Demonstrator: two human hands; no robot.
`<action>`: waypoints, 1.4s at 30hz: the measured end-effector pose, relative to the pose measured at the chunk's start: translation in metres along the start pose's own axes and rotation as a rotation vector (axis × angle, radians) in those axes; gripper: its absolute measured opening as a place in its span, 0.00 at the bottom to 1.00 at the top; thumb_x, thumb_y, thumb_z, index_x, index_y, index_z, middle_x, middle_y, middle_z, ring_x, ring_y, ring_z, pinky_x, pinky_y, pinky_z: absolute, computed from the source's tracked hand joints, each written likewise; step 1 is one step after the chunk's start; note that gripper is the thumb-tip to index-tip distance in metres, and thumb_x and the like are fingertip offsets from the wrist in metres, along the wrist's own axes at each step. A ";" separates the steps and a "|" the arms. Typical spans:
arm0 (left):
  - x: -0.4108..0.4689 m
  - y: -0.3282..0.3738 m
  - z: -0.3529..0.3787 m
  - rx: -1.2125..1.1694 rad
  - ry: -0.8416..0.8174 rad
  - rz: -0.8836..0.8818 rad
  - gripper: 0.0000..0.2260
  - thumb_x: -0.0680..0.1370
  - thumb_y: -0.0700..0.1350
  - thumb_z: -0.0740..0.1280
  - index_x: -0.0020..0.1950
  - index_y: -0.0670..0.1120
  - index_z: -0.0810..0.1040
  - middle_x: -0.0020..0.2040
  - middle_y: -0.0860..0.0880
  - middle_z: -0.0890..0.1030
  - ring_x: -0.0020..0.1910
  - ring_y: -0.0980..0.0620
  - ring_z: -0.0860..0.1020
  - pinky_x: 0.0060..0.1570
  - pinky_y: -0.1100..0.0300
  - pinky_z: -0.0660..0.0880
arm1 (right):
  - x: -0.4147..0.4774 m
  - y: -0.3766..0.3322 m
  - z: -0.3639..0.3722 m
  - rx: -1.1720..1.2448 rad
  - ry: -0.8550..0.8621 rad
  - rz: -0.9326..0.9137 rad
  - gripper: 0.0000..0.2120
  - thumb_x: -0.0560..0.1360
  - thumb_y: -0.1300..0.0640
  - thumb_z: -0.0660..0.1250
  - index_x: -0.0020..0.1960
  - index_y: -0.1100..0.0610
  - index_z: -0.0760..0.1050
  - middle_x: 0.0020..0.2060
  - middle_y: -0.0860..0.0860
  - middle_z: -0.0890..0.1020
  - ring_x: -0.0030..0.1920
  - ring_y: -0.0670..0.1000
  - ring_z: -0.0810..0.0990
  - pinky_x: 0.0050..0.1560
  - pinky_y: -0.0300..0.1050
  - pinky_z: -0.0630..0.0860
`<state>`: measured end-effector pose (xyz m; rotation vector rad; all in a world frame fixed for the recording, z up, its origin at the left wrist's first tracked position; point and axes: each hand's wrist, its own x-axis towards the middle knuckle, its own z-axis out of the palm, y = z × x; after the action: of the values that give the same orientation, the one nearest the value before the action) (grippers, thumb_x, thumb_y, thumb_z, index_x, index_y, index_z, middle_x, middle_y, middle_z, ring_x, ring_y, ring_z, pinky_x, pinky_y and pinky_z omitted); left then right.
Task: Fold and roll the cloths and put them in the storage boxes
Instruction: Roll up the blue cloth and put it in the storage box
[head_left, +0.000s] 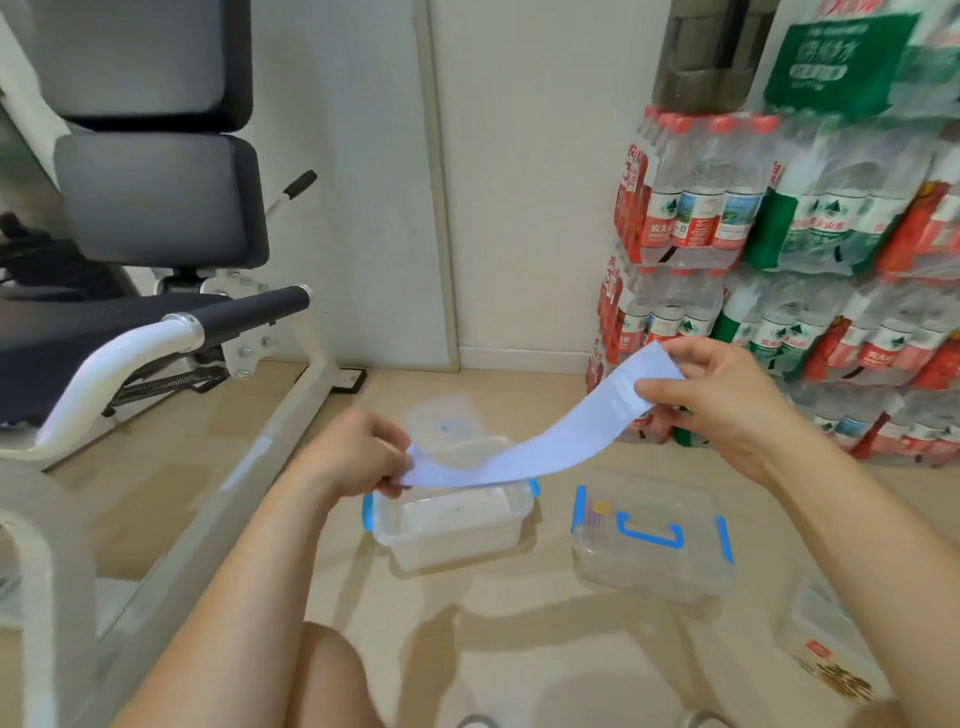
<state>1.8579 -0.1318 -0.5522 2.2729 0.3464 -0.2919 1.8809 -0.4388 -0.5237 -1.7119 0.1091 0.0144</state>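
Floor (467, 649): two boxes, open box (452, 525), lidded box (654, 535); left hand (353, 452), right hand (727, 400) fingers pinching ends of one blue cloth (530, 447).

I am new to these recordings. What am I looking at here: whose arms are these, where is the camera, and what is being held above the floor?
There is no machine here. There is just one picture, taken by a wide-angle camera worn on a person's head and looking forward and down, so the two bare arms are the wearer's own. The left hand pinches the lower end of a pale blue cloth and the right hand pinches its upper end, so the cloth hangs stretched between them in the air. Below it, on the floor, stands an open clear storage box with blue clasps. To its right is a second clear box, which seems to have its blue-handled lid on. Packs of bottled water are stacked on the right and an exercise bench stands on the left.
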 end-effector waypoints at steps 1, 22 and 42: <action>-0.004 0.002 0.004 0.204 -0.150 -0.055 0.09 0.74 0.37 0.65 0.52 0.45 0.79 0.33 0.49 0.84 0.29 0.56 0.80 0.30 0.67 0.71 | -0.001 -0.003 0.003 -0.047 0.007 -0.038 0.10 0.71 0.69 0.69 0.51 0.61 0.78 0.40 0.58 0.83 0.31 0.55 0.76 0.32 0.46 0.78; -0.037 0.079 0.057 -0.493 0.248 0.582 0.05 0.76 0.43 0.69 0.42 0.49 0.84 0.32 0.54 0.83 0.31 0.59 0.76 0.33 0.67 0.74 | -0.027 -0.016 0.041 0.045 -0.277 -0.083 0.09 0.77 0.63 0.66 0.54 0.65 0.79 0.43 0.57 0.83 0.38 0.48 0.83 0.37 0.41 0.81; -0.045 0.078 0.049 -0.677 0.153 0.518 0.05 0.73 0.35 0.71 0.47 0.42 0.84 0.36 0.44 0.84 0.33 0.52 0.81 0.36 0.57 0.81 | -0.038 -0.023 0.051 0.019 -0.160 -0.182 0.10 0.74 0.65 0.67 0.40 0.52 0.80 0.31 0.52 0.81 0.29 0.45 0.78 0.28 0.38 0.75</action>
<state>1.8375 -0.2259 -0.5161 1.6345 -0.0754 0.2415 1.8478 -0.3823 -0.5052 -1.6900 -0.1650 0.0150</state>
